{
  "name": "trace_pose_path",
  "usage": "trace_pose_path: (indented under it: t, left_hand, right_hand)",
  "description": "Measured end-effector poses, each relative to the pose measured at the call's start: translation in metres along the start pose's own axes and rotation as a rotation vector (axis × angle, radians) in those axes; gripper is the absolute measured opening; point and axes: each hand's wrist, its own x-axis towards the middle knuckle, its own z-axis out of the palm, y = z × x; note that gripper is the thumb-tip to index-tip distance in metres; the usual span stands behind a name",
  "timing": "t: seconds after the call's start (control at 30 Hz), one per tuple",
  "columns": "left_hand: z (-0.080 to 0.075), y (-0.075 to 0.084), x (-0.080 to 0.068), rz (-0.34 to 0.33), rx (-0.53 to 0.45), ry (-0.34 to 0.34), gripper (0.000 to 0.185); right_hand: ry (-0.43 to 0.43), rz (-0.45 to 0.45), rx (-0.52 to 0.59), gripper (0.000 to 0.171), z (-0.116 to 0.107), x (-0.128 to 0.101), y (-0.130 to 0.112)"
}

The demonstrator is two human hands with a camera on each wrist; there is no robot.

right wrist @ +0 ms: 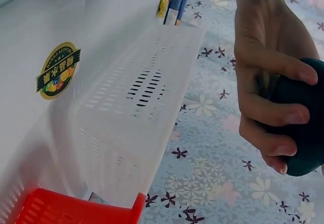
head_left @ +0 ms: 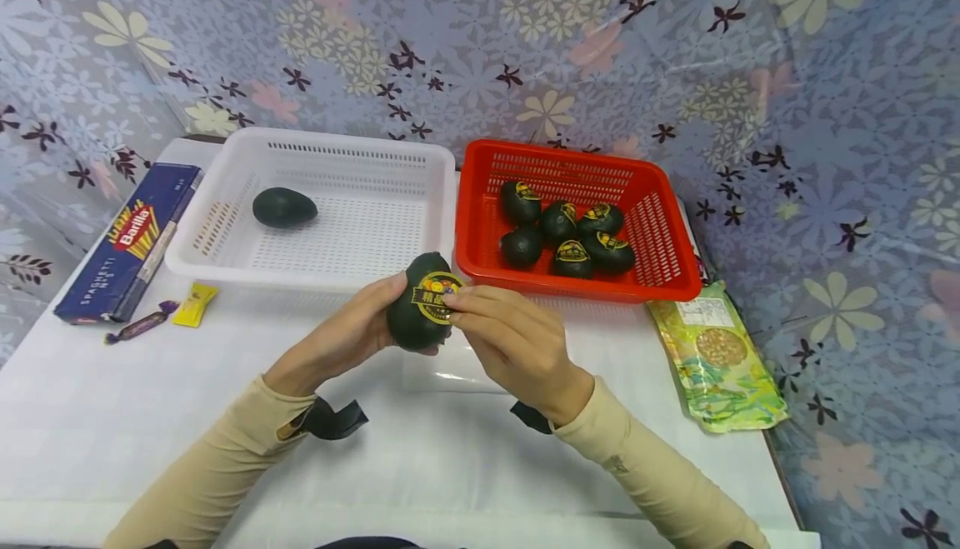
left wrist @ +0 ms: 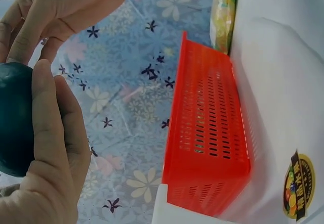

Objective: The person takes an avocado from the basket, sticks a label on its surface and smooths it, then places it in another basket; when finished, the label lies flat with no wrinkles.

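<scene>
My left hand (head_left: 348,336) grips a dark green avocado (head_left: 411,316) above the table, fingers and thumb around its sides. A round black-and-gold sticker (head_left: 429,292) faces up on its front. With the fingertips of my right hand (head_left: 525,345) I pinch the sticker's right edge, which reaches past the avocado's outline. In the left wrist view the avocado (left wrist: 15,118) shows a bare dark side. The right wrist view has the left hand's fingers wrapped around the avocado (right wrist: 301,118). Another such sticker (right wrist: 58,71) lies on the white table, hidden in the head view.
A white basket (head_left: 352,278) holds one plain avocado (head_left: 285,207). Beside it, a red basket (head_left: 577,282) holds several avocados, most with stickers showing. A spaghetti box (head_left: 127,241), two wrapped candies (head_left: 195,305), a yellow-green bag (head_left: 720,357) and a clear sheet (head_left: 450,378) lie around.
</scene>
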Motion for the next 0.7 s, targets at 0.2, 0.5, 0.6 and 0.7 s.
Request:
trace_pose_path:
  t: [0.2,0.5,0.6,0.7]
  left_hand:
    - [-0.001,0.000,-0.001,0.049,0.020,-0.001,0.067]
    - [0.001,0.001,0.002,0.106,0.042,0.027,0.062]
    - [0.002,0.000,0.002,0.120,0.025,0.033,0.062]
    - [0.004,0.000,0.003,0.145,0.029,0.058,0.065]
  right_hand:
    - [-0.047,-0.009,-0.015,0.009,-0.001,0.002,0.001]
    - [-0.270,0.053,-0.060,0.031,-0.013,0.009,-0.002]
    - [-0.328,0.066,-0.045,0.041,-0.015,0.008,-0.002]
    - [-0.374,0.106,-0.005,0.045,-0.013,0.006,-0.002]
